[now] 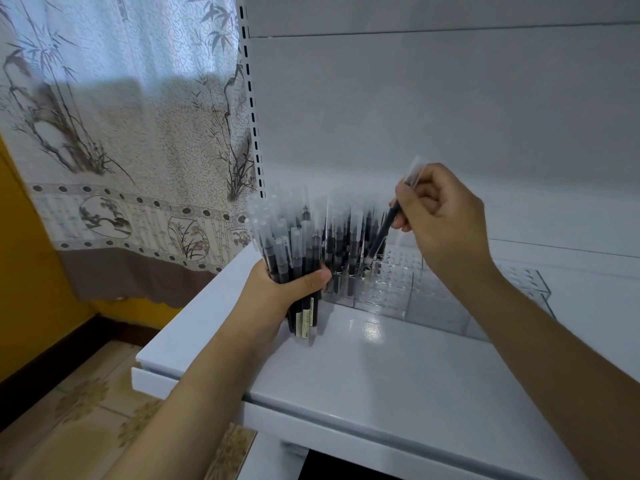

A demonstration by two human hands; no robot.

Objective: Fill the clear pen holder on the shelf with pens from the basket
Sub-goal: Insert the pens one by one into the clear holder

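Two forearms reached up from the bottom of the frame across the white shelf point(398, 375). Just left of centre, our left hand point(277, 289) was clamped around a thick bundle of pens point(294, 244), its lower ends resting on the shelf. Right of centre and a little higher, our right hand point(440, 216) pinched a single pen point(384, 230), tilted, its lower tip just above the clear pen holder point(433, 292). Beyond the bundle, the holder's left rows already held upright pens; its right side showed empty holes. We judged we were mid-fill, seating one pen. The next move called for straightening it over a free hole and lowering it. The basket was out of view.
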